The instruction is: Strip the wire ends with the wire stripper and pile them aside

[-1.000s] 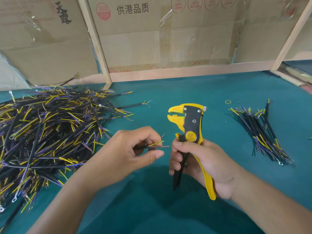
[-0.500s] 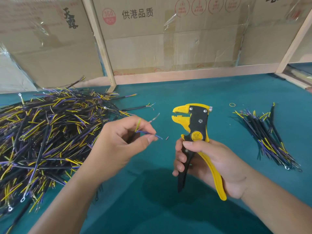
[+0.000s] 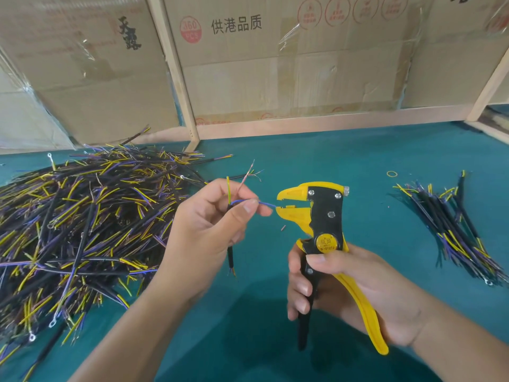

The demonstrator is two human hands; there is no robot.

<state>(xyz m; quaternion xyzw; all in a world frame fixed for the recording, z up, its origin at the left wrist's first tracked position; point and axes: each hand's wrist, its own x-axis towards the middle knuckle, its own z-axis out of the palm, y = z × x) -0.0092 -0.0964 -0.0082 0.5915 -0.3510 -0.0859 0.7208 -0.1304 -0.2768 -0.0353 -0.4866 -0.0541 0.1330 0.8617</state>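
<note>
left hand (image 3: 212, 224) pinches the blue wire (image 3: 264, 203) toward 3 o'clock so it feeds the wire stripper (image 3: 322, 216)'s gaping mouth; right hand (image 3: 355, 288) wraps its handles.

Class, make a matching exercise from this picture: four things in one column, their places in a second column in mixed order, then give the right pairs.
Things:
1. wire stripper
2. blue wire
3. big wire heap
4. small wire bundle

Places:
A. table, far right
B. pinched in the left hand
C. table, left
D. gripped in the right hand

Pairs: 1-D, 2-B, 3-C, 4-A
</note>
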